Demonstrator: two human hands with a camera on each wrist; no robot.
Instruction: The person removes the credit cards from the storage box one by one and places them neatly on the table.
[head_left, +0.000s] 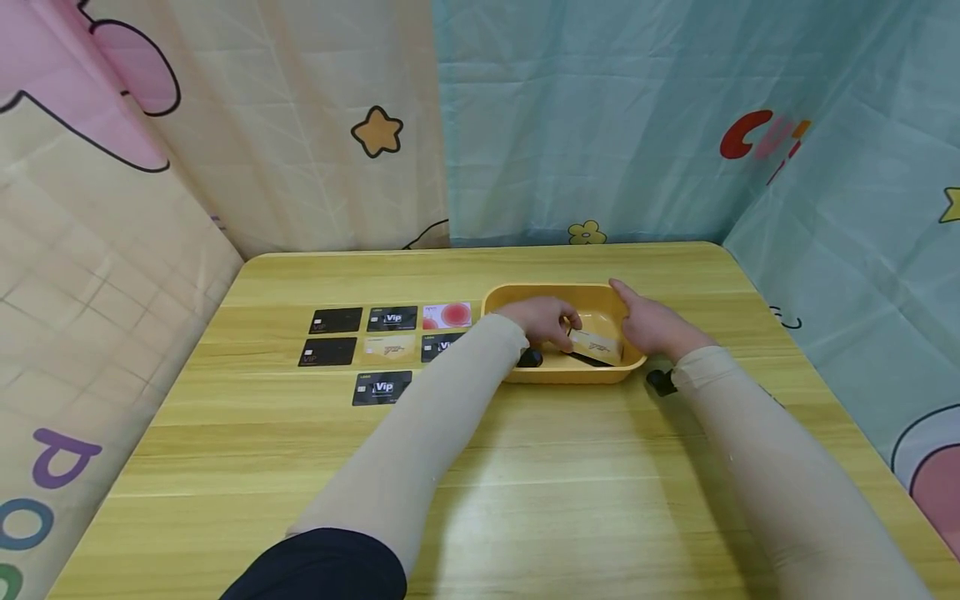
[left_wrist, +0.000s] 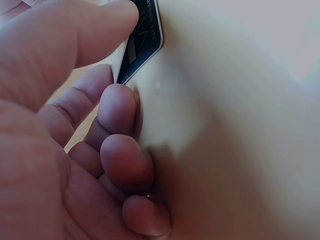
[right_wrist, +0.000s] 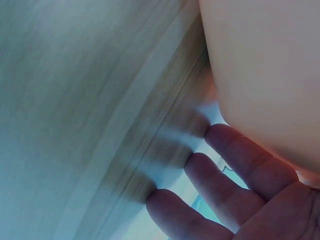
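Note:
In the head view, my left hand (head_left: 543,321) reaches into a yellow plastic bin (head_left: 564,377). Its thumb and fingers pinch a card; a gold card (head_left: 597,345) and the edge of a black card (head_left: 590,360) show beside the fingertips. A dark card (left_wrist: 146,37) with a pale edge sits at the thumb tip in the left wrist view, the other fingers curled below. My right hand (head_left: 660,325) holds the bin's right end. Seen from the right wrist, its fingers (right_wrist: 225,190) lie against the bin's outer side (right_wrist: 265,65), near the table.
Left of the bin, several cards lie in rows: black cards (head_left: 336,320), a pink card (head_left: 446,315) with red circles, a gold card (head_left: 388,350) and a lone black Vip card (head_left: 382,387) in front. Printed curtains (head_left: 570,125) hang behind the wooden table (head_left: 525,492).

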